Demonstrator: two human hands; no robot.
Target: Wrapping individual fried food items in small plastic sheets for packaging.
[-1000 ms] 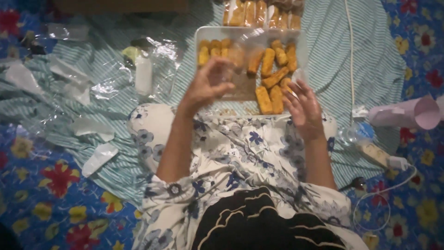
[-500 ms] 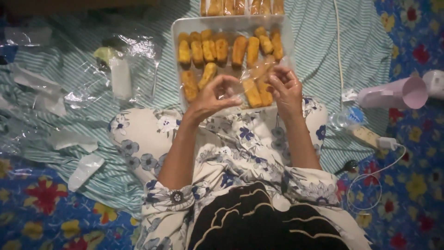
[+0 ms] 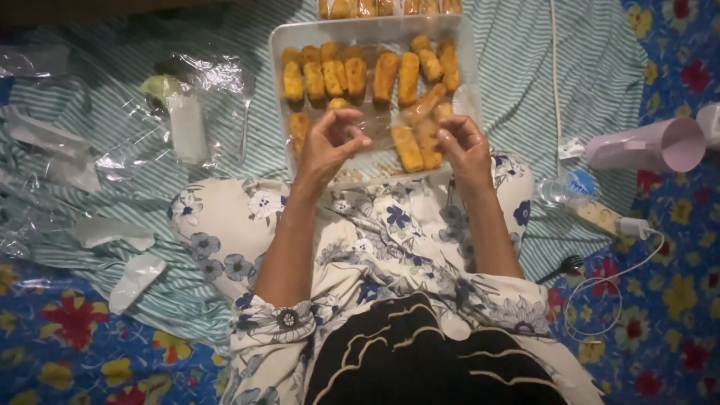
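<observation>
Here, a seated person's left hand [image 3: 330, 142] and right hand [image 3: 461, 146] both pinched a clear plastic bag [image 3: 390, 124] stretched between their fingertips, thumbs pressed to forefingers on the film. Just beyond the fingers lay a white tray [image 3: 300, 34] of golden fried sticks [image 3: 386, 75] (one stick appeared to sit inside the bag). Well off to the left of the fingers, crumpled plastic wrappers [image 3: 187, 112] littered the striped cloth [image 3: 600, 75].

Striped cloth [image 3: 600, 67] over floral floor mat [image 3: 675, 315]; dim light
</observation>
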